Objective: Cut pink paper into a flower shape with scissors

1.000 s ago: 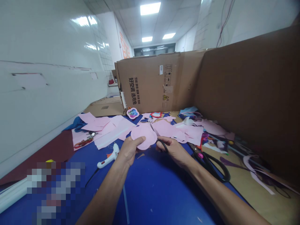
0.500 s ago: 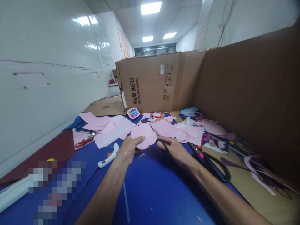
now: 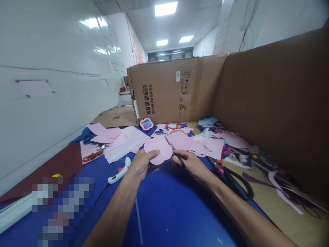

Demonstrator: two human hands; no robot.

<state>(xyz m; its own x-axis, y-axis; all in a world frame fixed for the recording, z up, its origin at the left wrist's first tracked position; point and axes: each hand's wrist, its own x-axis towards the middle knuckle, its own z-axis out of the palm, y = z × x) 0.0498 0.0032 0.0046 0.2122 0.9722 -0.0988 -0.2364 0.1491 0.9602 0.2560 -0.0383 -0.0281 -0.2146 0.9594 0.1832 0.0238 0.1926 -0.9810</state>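
Between thumb and fingers, my left hand (image 3: 142, 162) grips a pink flower-shaped cutout (image 3: 159, 155) by its left edge. My right hand (image 3: 189, 162) is closed round the black handles of a small pair of scissors (image 3: 168, 142). Their blades point up and away along the right edge of the cutout. Whether the blades are fully closed I cannot tell. Below the cutout lies a small brown scrap (image 3: 155, 170) on the blue table. Pink sheets (image 3: 178, 140) lie just behind both hands.
A white glue gun (image 3: 120, 174) lies left of my left forearm. Large black-handled shears (image 3: 235, 180) rest to the right. Cardboard walls (image 3: 167, 92) stand behind and at right. A finished-looking flower piece (image 3: 146, 124) leans at the back; scraps and keys (image 3: 102, 147) lie about.
The cutout and both hands have shifted very slightly, with the scissors still at its right edge. Otherwise the scene looks the same.
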